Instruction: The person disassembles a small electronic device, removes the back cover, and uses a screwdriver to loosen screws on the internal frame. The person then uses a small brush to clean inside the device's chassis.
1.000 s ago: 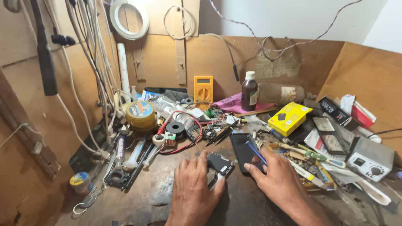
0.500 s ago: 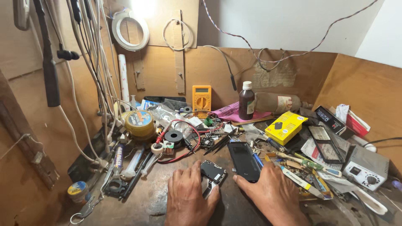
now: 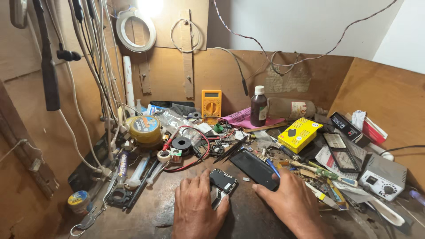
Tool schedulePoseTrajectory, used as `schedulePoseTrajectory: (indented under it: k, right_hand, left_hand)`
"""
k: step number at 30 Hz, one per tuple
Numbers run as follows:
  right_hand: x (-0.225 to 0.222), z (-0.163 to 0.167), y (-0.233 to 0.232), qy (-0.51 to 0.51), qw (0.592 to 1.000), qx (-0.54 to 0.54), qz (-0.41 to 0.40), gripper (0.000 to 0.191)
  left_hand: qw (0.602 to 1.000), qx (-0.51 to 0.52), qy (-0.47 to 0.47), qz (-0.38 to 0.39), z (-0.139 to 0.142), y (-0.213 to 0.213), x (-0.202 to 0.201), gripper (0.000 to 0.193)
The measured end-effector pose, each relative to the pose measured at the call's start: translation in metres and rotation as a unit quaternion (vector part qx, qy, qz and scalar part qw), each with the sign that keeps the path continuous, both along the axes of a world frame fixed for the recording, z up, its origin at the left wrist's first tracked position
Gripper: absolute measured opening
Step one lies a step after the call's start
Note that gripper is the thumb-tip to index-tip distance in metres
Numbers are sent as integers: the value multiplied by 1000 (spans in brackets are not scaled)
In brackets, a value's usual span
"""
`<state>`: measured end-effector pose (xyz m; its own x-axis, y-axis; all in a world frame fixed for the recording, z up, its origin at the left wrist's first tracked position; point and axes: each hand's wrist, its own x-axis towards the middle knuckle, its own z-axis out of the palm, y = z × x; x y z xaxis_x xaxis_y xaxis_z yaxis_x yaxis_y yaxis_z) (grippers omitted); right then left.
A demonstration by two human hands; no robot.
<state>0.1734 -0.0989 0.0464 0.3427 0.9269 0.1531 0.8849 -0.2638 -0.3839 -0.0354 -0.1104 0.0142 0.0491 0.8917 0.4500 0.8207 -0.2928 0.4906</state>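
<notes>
The left hand (image 3: 195,208) lies on a small opened phone with its dark insides showing (image 3: 222,181), down on the brown wooden counter (image 3: 150,212). Its thumb presses one side of the phone and its fingers curl over the other, so this grip is closed on the phone. The right hand (image 3: 290,203) rests flat, fingers spread, on the near end of a flat black phone panel (image 3: 253,167) that lies just beside the opened phone. It presses down and does not wrap around the panel, so this grip is open.

This looks like the step of pinning both parts still on the counter, with the phone apart. A blue-handled thin tool (image 3: 272,167) lies across the panel, just by the right fingers. A yellow meter (image 3: 211,104) stands well beyond both grips, and a yellow box (image 3: 300,134) lies past the right one. I think the next move needs a steady hold and small, careful finger work, since the parts are tiny
</notes>
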Motion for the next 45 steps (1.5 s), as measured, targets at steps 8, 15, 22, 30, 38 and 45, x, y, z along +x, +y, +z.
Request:
schedulePoseTrajectory:
  k: [8, 15, 22, 30, 38, 45]
  right_hand:
    - [39, 5, 6, 59, 990, 129, 0, 35]
    - [24, 22, 12, -47, 993, -2, 107, 66]
    - [13, 31, 17, -69, 993, -82, 57, 76]
    - [13, 28, 5, -61, 998, -18, 8, 77]
    - [33, 26, -3, -43, 997, 45, -43, 65]
    - [31, 14, -5, -36, 996, 56, -62, 64]
  left_hand:
    - [1000, 25, 18, -7, -6, 3, -1, 73]
    - [999, -23, 36, 4, -3, 5, 1, 74]
    - [999, -23, 23, -1, -2, 4, 0, 74]
    - [1000, -20, 25, -1, -4, 3, 1, 74]
    - [999, -19, 40, -5, -5, 8, 0, 75]
    - [989, 130, 12, -65, -5, 18, 12, 42]
